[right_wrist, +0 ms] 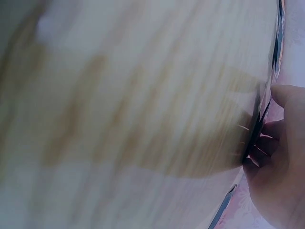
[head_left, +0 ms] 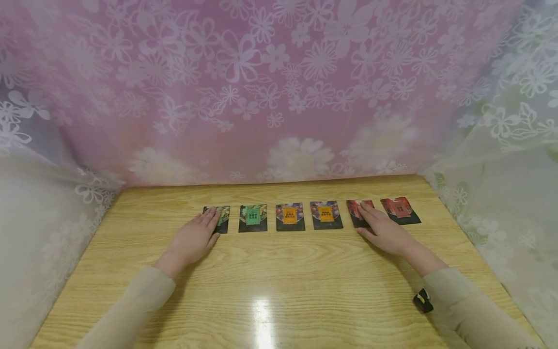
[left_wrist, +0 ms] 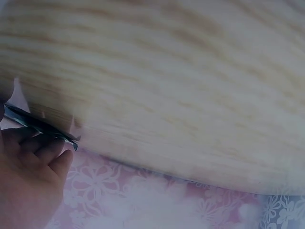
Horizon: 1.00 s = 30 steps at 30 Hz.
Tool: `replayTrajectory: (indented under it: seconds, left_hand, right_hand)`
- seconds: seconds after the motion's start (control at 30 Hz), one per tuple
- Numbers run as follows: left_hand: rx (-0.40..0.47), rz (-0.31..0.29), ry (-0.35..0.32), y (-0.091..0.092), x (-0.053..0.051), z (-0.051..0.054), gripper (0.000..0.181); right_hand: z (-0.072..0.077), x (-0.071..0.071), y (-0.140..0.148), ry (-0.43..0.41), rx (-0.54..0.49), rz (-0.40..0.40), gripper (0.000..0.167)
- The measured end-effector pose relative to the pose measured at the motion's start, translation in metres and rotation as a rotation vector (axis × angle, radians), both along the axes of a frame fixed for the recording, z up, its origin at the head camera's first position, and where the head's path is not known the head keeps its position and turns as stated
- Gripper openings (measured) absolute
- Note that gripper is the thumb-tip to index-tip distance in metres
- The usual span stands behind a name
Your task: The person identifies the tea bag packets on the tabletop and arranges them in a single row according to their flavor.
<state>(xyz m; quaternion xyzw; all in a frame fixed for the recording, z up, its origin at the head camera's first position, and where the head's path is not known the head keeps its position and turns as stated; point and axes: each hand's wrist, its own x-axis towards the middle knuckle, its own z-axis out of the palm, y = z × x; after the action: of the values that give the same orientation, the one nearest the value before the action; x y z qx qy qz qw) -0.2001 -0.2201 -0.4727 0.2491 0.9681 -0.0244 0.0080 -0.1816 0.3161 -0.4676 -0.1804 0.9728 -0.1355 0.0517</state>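
Six small flat packets lie in a row on the table. My left hand (head_left: 193, 238) rests with extended fingers on the leftmost green-and-black packet (head_left: 223, 226), covering its left part. My right hand (head_left: 387, 232) lies over a red-and-black packet (head_left: 355, 213), fingers extended across it. Between the hands are another green packet (head_left: 253, 217), an orange-labelled packet (head_left: 289, 216) and a second orange-labelled packet (head_left: 326, 215). Another red packet (head_left: 401, 210) sits beyond the right hand, slightly turned. The left wrist view shows a packet's dark edge (left_wrist: 43, 128) by the fingers.
The wood-grain table (head_left: 226, 300) reaches back to a pink flowered curtain (head_left: 279, 97). Pale flowered cloth (head_left: 514, 213) hangs along both sides. A small black object with a yellow mark (head_left: 422, 301) lies beside the right sleeve.
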Motion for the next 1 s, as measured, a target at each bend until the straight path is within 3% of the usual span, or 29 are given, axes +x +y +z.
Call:
replayTrajectory:
  seconds: [0.47,0.7,1.0]
  left_hand:
    - [-0.002,0.010,0.002,-0.002,0.000,0.002,0.068]
    - [0.036,0.015,0.015,-0.003,0.002,0.001,0.067]
    - [0.067,0.014,0.037,-0.004,0.007,0.011,0.067]
  right_hand:
    - [-0.001,-0.004,-0.004,0.040,0.050,0.012,0.071]
    - [0.000,-0.004,-0.005,0.050,0.057,0.018,0.071]
    - [0.004,-0.001,-0.007,0.082,0.061,0.015,0.072]
